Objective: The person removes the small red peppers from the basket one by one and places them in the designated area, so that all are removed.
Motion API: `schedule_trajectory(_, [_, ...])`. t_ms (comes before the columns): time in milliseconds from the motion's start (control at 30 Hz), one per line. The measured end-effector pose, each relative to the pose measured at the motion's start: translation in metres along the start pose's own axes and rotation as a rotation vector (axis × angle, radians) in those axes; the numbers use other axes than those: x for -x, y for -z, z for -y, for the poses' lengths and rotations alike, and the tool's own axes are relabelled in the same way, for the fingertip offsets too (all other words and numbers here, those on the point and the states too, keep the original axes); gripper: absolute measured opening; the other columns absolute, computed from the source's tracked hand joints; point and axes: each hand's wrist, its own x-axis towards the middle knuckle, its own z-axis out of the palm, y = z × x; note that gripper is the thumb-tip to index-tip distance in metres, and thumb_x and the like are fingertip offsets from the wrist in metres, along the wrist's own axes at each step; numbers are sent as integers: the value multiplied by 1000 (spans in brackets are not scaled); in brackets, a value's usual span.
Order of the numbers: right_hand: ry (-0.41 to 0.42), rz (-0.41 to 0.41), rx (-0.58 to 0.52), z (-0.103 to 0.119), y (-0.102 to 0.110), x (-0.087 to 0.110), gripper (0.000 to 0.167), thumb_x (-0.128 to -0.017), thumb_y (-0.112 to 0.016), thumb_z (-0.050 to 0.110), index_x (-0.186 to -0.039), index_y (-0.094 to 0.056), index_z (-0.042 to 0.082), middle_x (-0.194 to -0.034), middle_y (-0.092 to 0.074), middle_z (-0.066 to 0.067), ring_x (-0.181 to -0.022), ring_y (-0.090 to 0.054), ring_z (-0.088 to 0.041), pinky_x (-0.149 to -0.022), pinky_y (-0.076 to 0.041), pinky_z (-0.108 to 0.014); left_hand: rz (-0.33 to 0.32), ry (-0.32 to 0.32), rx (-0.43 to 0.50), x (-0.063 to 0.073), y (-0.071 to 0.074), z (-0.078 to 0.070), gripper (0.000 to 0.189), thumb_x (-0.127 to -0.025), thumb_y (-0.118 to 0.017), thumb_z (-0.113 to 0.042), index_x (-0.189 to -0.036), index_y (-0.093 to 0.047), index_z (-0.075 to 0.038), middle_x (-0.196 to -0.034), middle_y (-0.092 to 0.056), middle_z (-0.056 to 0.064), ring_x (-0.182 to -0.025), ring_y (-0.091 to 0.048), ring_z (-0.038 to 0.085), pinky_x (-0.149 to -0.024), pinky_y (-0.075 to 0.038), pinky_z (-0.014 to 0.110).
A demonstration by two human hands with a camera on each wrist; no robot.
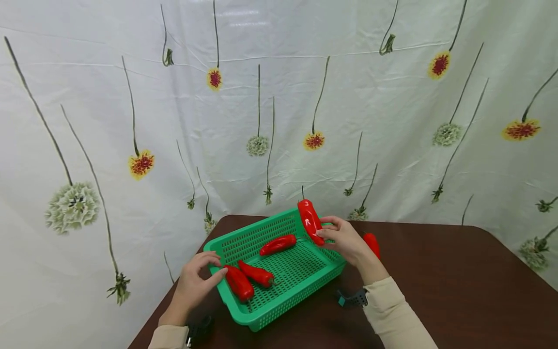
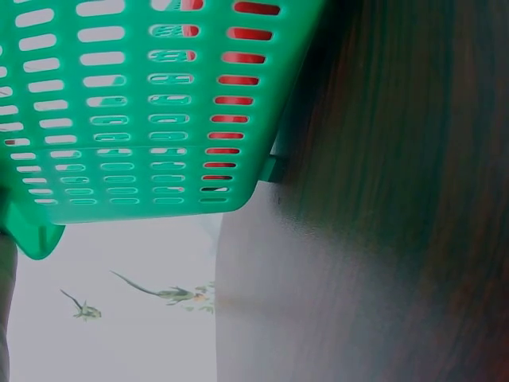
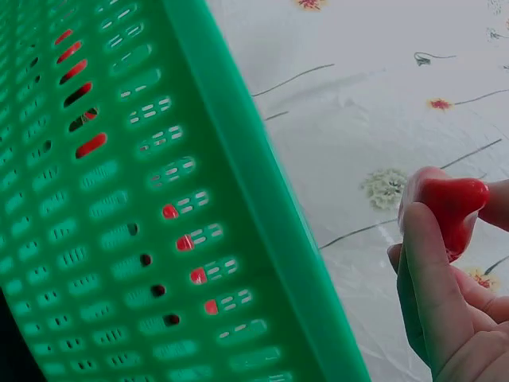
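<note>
My right hand pinches a red pepper between thumb and fingers, above the far right end of a green plastic basket. The pepper is tilted, its thin stem pointing up. In the right wrist view, the same pepper shows its rounded end beyond the basket rim. Three red peppers lie in the basket: one near the back and two toward the left. My left hand is at the left rim beside the leftmost pepper, thumb and fingers apart; whether it touches the rim is unclear.
Another red pepper is on the dark brown table, partly hidden behind my right wrist. A white cloth printed with flowers hangs behind the table. Dark straps with devices are on both wrists.
</note>
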Motion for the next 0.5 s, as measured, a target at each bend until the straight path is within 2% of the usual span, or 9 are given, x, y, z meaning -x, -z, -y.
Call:
schedule_trajectory(233, [13,-22,-1,-2,8,4,54,-101,-58,9,-147,-34,-3,-114,-66,-7,-92,-64,-16,-90,-59,-41,-10,-13,-5,1,0,1,18,-77,-82,-1,-84,-69,-12,-106,-72,13,-111,-56,-1,-94,-37,5])
schedule_trajectory(500, [22,-89,7,-8,20,9,55,-100,-58,9,-148,-33,-2,-118,-64,-10,-99,-64,-16,-91,-59,-41,-8,-3,-4,1,1,0,19,-78,-82,-2,-84,-69,-14,-107,-72,12,-111,-55,-1,-94,-38,6])
